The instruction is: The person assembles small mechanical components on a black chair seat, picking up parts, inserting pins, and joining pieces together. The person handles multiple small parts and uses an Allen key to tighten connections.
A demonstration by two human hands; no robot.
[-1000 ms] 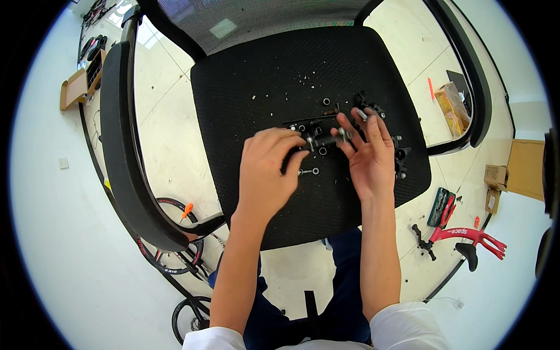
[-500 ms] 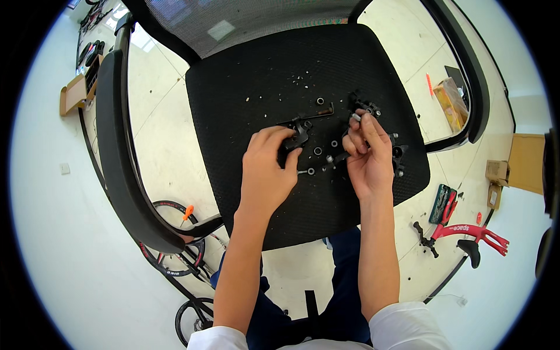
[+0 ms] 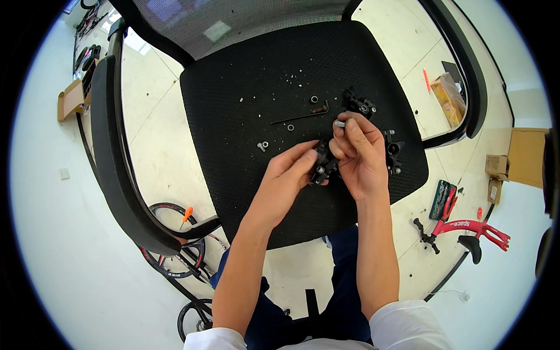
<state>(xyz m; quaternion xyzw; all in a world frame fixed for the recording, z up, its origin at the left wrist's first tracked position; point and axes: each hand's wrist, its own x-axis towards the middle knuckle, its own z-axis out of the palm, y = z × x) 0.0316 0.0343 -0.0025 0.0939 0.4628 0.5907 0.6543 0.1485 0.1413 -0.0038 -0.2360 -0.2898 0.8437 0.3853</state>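
Two hands over the black chair seat (image 3: 245,76): left hand (image 3: 286,181) pinches a black clamp-like part (image 3: 324,163); right hand (image 3: 359,154) closes on it, fingertips holding what looks like a small bolt (image 3: 339,123). Risk: bolt slipping, lost among loose screws (image 3: 262,145).

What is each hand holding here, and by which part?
The left hand grips a small black metal part by its lower end. The right hand pinches a small silver bolt between its fingertips beside that part.
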